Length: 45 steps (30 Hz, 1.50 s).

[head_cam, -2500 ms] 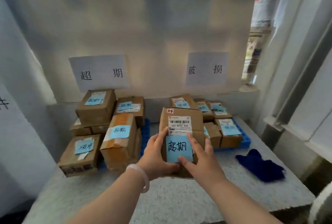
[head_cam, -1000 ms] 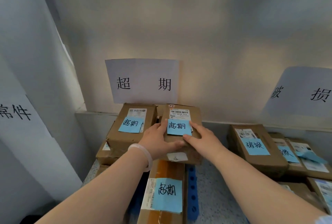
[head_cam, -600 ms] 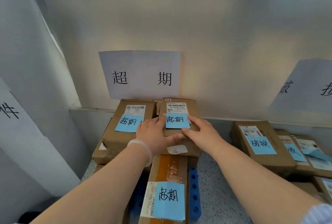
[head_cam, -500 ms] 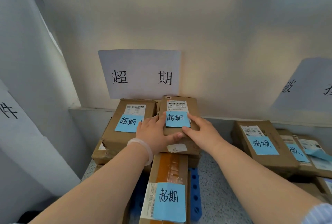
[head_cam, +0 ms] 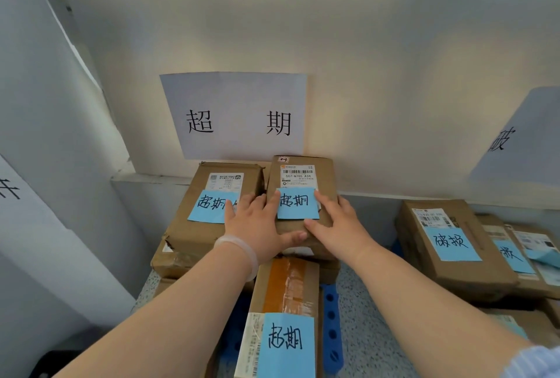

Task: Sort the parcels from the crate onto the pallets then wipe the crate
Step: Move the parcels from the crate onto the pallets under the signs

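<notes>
Here, both hands are pressing on one cardboard parcel (head_cam: 303, 193) that is sitting on top of the stack at the back, directly under the white wall sign (head_cam: 235, 115) printed with 超期. The left hand (head_cam: 257, 227) is lying flat along the parcel's left edge, fingers spread up beside the blue sticky note (head_cam: 298, 203) and thumb tucked along the near edge; a pale bangle (head_cam: 241, 252) is circling that wrist. The right hand (head_cam: 338, 226) is covering the parcel's right side, its fingers reaching up next to the note and its thumb also hooking the near edge, so the two hands are clamping the box between them. A white barcode label (head_cam: 297, 176) is showing above the note.

Just to the left, touching this parcel, another box (head_cam: 212, 211) is carrying its own blue 超期 note, partly hidden by the left fingers. Nearer the camera, a taped parcel (head_cam: 288, 317) with orange-brown tape and a third 超期 note is lying between the forearms, resting over a blue pallet (head_cam: 331, 332) whose perforated edge is peeking out on its right. That pallet is standing on a speckled surface (head_cam: 363, 332).

Well apart to the right, a separate group of boxes (head_cam: 454, 241) is wearing blue notes reading 破损, below a second wall sign (head_cam: 521, 141) that is being cut off by the frame edge.
</notes>
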Motion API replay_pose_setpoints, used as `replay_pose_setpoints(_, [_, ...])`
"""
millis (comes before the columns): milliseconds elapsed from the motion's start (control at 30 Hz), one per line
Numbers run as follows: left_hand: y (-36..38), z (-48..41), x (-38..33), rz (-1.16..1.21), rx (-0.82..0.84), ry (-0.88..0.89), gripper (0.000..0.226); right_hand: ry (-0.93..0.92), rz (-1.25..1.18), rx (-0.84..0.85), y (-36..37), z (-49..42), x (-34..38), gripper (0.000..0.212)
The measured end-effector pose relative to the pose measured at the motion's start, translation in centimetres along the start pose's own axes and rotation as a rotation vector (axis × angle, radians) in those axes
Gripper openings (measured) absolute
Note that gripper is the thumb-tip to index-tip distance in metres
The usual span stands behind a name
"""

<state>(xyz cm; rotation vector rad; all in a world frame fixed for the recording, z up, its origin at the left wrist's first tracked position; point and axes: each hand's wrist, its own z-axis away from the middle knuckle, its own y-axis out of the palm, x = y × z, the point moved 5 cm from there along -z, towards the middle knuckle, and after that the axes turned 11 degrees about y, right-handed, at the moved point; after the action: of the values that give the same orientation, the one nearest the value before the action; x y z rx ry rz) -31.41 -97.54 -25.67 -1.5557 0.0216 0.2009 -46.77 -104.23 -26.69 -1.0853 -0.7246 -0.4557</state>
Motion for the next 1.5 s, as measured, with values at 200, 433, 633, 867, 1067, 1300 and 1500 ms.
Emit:
replay_pose_setpoints(200, [-0.9, 0.7, -0.5, 0.011, -0.007, -0.001, 0.099, -0.044, 0.15, -0.039, -1.6, 1.7, 0.2, 0.071])
replay_pose_setpoints(433, [-2.4, 4.5, -5.4, 0.018, -0.114, 0.109, 0.097, -0.131, 0.418, -0.138, -3.8, 9.2, -1.7, 0.089])
replay_pose_setpoints(633, [-1.4, 7.3, -13.5, 0.02, -0.119, 0.368, 0.1, -0.034, 0.515, -0.335, -6.0, 16.3, -5.6, 0.094])
replay_pose_setpoints(867, [3.0, 12.8, -25.2, 0.083, 0.006, 0.726, 0.101, 0.37, 0.499, -0.464, -7.4, 27.2, -15.9, 0.099])
replay_pose_setpoints(1067, [4.7, 21.0, -37.3, 0.106, 0.054, 1.028, 0.1, 0.591, 0.47, -0.592, -10.8, 40.1, -23.4, 0.098])
replay_pose_setpoints(1300, [6.3, 31.7, -50.9, 0.097, 0.077, 1.252, 0.099, 0.768, 0.392, -0.759, -14.3, 55.2, -32.1, 0.097])
replay_pose_setpoints(1500, [8.6, 41.3, -62.2, 0.109, 0.125, 1.357, 0.1, 0.92, 0.358, -0.857, -18.0, 67.7, -39.5, 0.097])
